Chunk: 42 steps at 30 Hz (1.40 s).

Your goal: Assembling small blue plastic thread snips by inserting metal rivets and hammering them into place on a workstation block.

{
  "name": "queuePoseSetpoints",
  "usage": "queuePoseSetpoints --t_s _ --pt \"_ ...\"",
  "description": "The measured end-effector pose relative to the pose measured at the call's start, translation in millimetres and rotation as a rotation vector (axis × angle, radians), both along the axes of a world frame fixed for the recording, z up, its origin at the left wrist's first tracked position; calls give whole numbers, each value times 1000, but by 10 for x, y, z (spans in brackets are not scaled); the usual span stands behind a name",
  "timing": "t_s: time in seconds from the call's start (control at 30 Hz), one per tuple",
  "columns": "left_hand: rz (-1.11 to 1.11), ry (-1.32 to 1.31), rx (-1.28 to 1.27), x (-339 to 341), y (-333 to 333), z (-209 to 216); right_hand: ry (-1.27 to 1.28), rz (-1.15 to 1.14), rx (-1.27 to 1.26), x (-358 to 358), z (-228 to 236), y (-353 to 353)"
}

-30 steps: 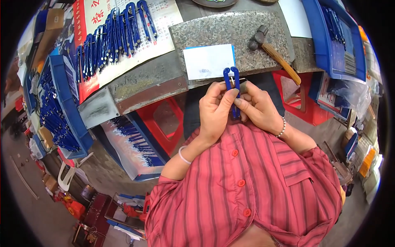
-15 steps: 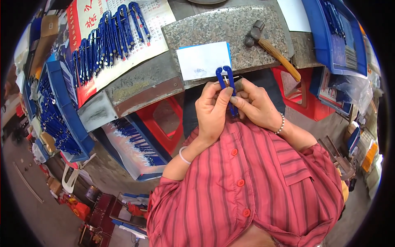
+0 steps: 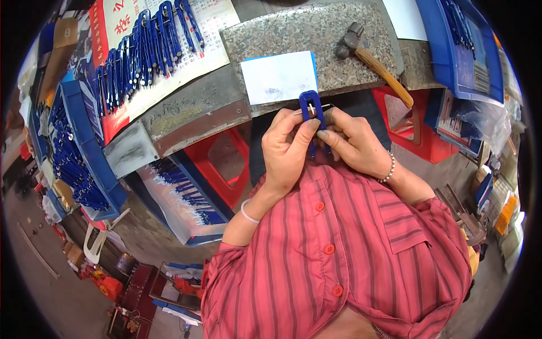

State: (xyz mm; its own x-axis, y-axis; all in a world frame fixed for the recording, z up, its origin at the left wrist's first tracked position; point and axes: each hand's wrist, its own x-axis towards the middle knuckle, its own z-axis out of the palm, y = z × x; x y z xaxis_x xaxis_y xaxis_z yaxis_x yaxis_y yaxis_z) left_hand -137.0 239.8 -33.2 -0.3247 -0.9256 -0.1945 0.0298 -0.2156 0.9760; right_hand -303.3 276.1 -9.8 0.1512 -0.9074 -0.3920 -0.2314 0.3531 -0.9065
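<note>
A blue two-legged metal tool (image 3: 309, 100) stands with its rounded head up between my hands, over the near edge of the bench. My left hand (image 3: 283, 152) is closed on its left side, the thumb pressed on the blue leg. A thin metal pin (image 3: 298, 112) sticks out sideways from the tool by those fingers. My right hand (image 3: 359, 146) pinches the right side with thumb and fingers. The two halves of the head sit together, with a bright metal piece in the gap below. The lower legs are partly hidden by my fingers.
Past the tool, white paper (image 3: 278, 76) lies on a granite slab (image 3: 265, 34) with a wooden-handled hammer (image 3: 375, 66). Many similar blue tools (image 3: 148, 51) rest on a printed sheet at the left. Blue bins (image 3: 93, 144) flank the bench, and a red stool (image 3: 237, 164) stands below it.
The two rounded head halves, apart before, have come together. My hands stay on the tool, and the view has shifted slightly.
</note>
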Motion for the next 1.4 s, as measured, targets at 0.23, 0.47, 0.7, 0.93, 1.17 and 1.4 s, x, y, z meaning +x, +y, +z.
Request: queuePoseSetpoints --t_s 0.23,0.47,0.7,0.93,1.17,1.4 --pt "-33 164 338 69 -74 2 -111 -18 139 1 -9 -18" --pt "-88 229 451 52 -179 -10 -109 -30 173 9 -1 -45" --pt "-111 133 396 42 -193 -28 -120 -17 172 9 -34 -44" --pt "-128 57 320 51 -187 -56 -118 -35 151 35 -49 -30" --pt "-154 16 294 82 -201 -74 -128 -46 162 52 -38 -35" --pt "-137 64 336 42 -232 -29 -135 -84 181 49 7 -76"
